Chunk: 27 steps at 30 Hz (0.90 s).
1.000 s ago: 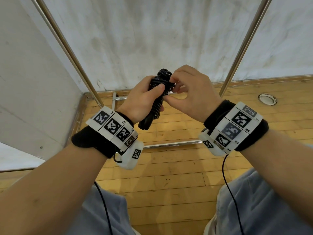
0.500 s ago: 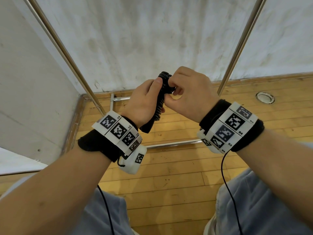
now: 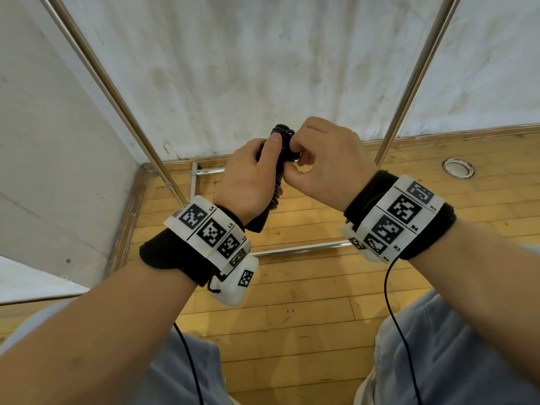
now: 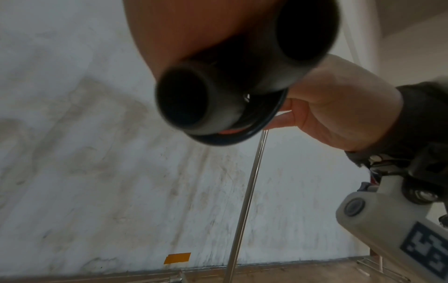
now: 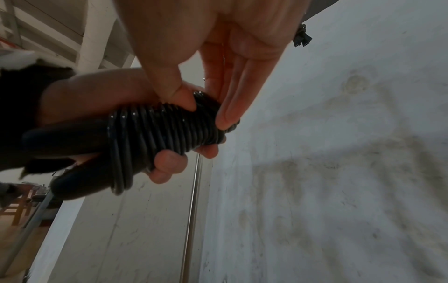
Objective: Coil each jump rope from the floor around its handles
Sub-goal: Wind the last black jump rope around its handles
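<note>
A black jump rope (image 3: 279, 182) is wound in many tight turns round its two black handles, held up in front of my chest. My left hand (image 3: 248, 176) grips the bundle round its middle, thumb up along the coils. My right hand (image 3: 318, 168) pinches the rope (image 5: 203, 107) at the top end of the coils between thumb and fingertips. The right wrist view shows the close black turns (image 5: 157, 134) and my left hand's fingers (image 5: 167, 162) curled under them. In the left wrist view the two handle ends (image 4: 194, 101) point at the camera, blurred.
I face a corner of white walls (image 3: 263, 68) over a wooden floor (image 3: 292, 302). Slanted metal poles (image 3: 117, 92) and floor bars (image 3: 298, 248) of a frame stand ahead. A round metal floor fitting (image 3: 458, 168) lies at right. My knees in light trousers (image 3: 453, 361) fill the bottom.
Both hands have closed in on the top of the bundle. My left thumb moved up along the coils and my right hand's fingers curled tighter onto the rope's end.
</note>
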Available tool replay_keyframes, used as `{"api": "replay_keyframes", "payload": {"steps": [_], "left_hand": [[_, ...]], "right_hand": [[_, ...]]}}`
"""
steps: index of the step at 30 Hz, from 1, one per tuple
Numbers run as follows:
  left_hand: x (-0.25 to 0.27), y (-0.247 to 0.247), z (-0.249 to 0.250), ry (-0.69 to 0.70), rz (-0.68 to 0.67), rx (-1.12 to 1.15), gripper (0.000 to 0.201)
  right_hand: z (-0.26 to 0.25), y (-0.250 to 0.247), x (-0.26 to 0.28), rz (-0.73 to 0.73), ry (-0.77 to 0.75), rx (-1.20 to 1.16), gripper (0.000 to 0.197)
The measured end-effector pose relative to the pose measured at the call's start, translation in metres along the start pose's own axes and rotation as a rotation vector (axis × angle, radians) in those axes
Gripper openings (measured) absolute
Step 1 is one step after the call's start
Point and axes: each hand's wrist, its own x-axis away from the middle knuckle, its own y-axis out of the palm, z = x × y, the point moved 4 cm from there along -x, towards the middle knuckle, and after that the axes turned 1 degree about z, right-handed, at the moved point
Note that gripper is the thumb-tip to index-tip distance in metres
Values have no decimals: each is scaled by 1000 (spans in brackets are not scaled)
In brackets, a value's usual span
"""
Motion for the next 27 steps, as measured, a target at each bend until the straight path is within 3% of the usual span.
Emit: {"api": "replay_keyframes", "payload": {"steps": [9, 15, 18, 20, 24, 27], "left_hand": [[3, 1, -2, 35, 16, -100, 31], [5, 3, 1, -18, 32, 142, 23], [4, 3, -3, -31, 39, 165, 20], [4, 2, -4, 23, 52, 122, 21], [3, 1, -4, 217, 105, -62, 41], [4, 3, -5, 332, 105, -147, 48]], "right_hand": [[-3, 1, 0, -13, -16, 41, 16], [-4, -7, -3, 111, -22, 29, 12], [-4, -3, 3, 92, -23, -58, 12], [0, -1, 4, 58, 75, -218, 13], [13, 5, 5, 33, 463, -631, 11], [16, 10, 8, 30, 647, -888, 8]]}}
